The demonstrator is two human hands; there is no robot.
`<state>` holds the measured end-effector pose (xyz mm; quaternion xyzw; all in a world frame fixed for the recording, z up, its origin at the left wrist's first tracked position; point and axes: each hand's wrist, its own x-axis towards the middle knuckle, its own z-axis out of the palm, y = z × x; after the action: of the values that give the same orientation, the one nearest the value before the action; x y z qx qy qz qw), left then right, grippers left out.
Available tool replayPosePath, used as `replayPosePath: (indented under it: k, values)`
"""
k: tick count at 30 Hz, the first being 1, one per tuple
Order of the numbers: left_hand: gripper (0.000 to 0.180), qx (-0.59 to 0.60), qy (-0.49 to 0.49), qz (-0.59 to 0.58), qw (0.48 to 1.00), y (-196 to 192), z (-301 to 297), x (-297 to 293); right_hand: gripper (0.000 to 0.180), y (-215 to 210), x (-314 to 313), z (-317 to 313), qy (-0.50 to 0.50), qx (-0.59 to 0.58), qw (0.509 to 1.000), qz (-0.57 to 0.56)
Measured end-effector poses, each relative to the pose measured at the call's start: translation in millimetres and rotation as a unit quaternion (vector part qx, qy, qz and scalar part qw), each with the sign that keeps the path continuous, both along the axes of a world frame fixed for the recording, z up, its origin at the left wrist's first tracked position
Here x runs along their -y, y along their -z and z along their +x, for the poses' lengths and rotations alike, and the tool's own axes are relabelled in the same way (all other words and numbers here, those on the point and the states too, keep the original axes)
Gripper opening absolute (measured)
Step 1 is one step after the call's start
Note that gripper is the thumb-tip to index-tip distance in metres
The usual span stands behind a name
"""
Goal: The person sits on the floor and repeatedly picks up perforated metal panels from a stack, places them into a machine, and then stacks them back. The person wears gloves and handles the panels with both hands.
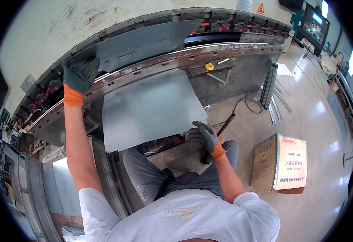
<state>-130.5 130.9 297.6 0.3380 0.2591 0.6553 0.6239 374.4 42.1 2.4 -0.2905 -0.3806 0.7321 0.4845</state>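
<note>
While you sit facing the long press brake, the scene reads as follows.

Left hand: your left hand (80, 76), in a dark green glove with an orange cuff, is raised with the arm stretched out; its grip lies flat and unclenched on the upper left corner of the bent-up flange of the grey metal sheet (138, 44).

Right hand: your right hand (204, 136), gloved the same way, sits low, just beside the lower right corner of the flat grey sheet-metal panel (150, 109); its grip is clenched around the brown tubular handle (226, 124), which slants up and to the right over the floor.

Sheet position: the flat panel hangs out from the steel lower beam of the press brake (192, 54) toward your knees, while the flange stands up behind the beam against the row of dark upper tool clamps (241, 22).

Beam surroundings: a small yellow tape measure (209, 66) rests on a bracket just below the beam, right of the panel.

Floor, right side: a brown cardboard box with a white printed label (279, 163) stands near your right elbow; a bundle of grey metal strips (270, 82) leans near the machine, with loose strips on the floor beside it.

Far right: a green control console with a lit screen (314, 25) stands beyond the beam's end.
</note>
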Motion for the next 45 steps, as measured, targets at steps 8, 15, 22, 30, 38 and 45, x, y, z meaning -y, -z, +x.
replayPosePath:
  k: [8, 15, 22, 30, 38, 45]
  values:
    - [0.099, -0.022, 0.071, 0.063, 0.995, 8, -20, -4, 0.050, 12, -1, -4, -0.015, -0.011, 0.999, 0.025]
    - [0.055, -0.014, 0.036, 0.042, 0.998, 11, -23, -4, 0.045, 0, 6, -4, -0.004, 0.011, 1.000, 0.010]
    - [0.031, -0.270, -0.085, 0.166, 0.945, 78, -14, 30, 0.047, 9, 7, -8, -0.025, 0.008, 0.999, 0.037]
    - [0.034, 0.067, -0.082, -0.065, 0.992, 153, 141, 140, 0.081, 6, 24, -42, -0.035, -0.006, 0.989, 0.142]
    - [0.049, 0.068, 0.199, -0.089, 0.974, 216, 283, 127, 0.070, -10, 67, -51, 0.241, 0.036, 0.943, 0.226]
    - [0.060, 0.146, 0.072, -0.042, 0.986, 251, 179, 4, 0.030, -17, 44, 5, 0.340, 0.033, 0.931, 0.131]
